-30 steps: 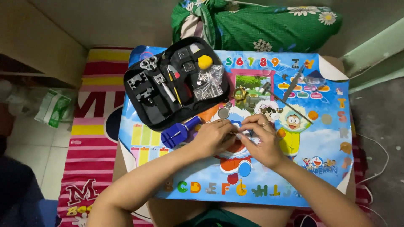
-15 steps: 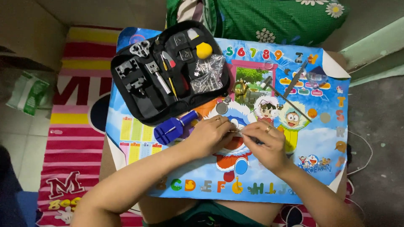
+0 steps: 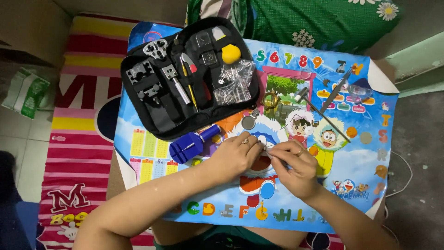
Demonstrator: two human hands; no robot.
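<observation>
My left hand (image 3: 236, 155) and my right hand (image 3: 293, 166) meet over the middle of a colourful cartoon table mat (image 3: 351, 171). Their fingertips pinch a small pale object between them, too small to identify. A ring shows on each hand. Just left of my left hand lies a blue plastic tool (image 3: 192, 142). A small round metal disc (image 3: 249, 122) rests on the mat just above my hands. An open black tool case (image 3: 157, 109) with several metal tools and a yellow ball (image 3: 231, 54) lies at the mat's upper left.
A clear bag of small metal parts (image 3: 236, 81) sits on the case. A thin metal rod (image 3: 323, 113) and small parts lie at the mat's upper right. Green floral fabric (image 3: 319, 21) is behind the table, a striped red rug (image 3: 74, 139) to the left.
The view has shifted a little, so the table sits lower and further right in frame. My hands stay together at the mat's middle, fingers still pinched on the small object.
</observation>
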